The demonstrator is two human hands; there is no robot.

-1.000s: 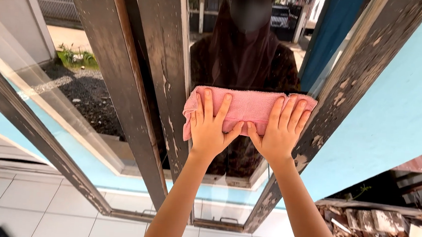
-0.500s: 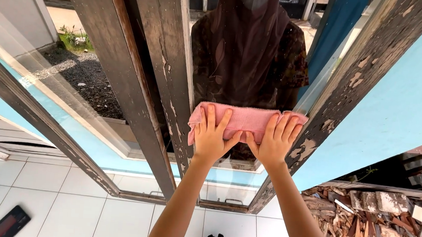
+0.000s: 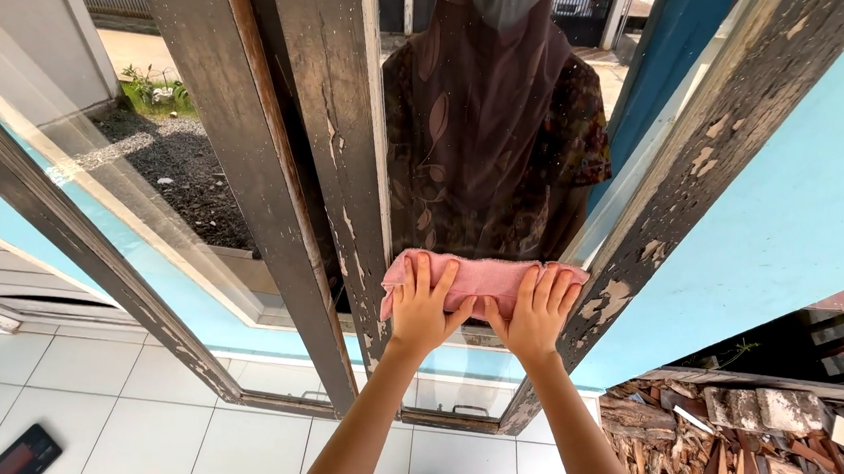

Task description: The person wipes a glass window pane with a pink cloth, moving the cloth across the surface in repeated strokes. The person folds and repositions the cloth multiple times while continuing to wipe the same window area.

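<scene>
Two bare hands are pressing one pink cloth (image 3: 484,277) flat against a single pane of window glass (image 3: 477,171), low on the pane and just above its bottom rail. The left hand (image 3: 423,307) is lying on the cloth's left half and the right hand (image 3: 537,316) on its right half; the two thumbs are pointing toward each other and nearly meeting below the cloth's lower edge. On both hands the fingers (image 3: 423,273) are lying spread and straight, palms pushing the cloth onto the glass rather than curling around it.

The cloth is spanning almost the full width of the pane, its left end touching the weathered left frame post (image 3: 333,150) and its right end reaching the peeling right frame post (image 3: 709,159). Both posts are dark wood with pale patches where paint is flaking off. A reflection of one person in a dark patterned garment (image 3: 495,142) is showing in the glass above the cloth.

To the right, one light blue wall (image 3: 804,227) is running up beside the frame, and below it one heap of broken wood scraps (image 3: 756,454) is lying on the ground. White floor tiles (image 3: 127,414) are spreading under the window, and one flat dark rectangular object (image 3: 21,452) is lying on them at lower left.
</scene>
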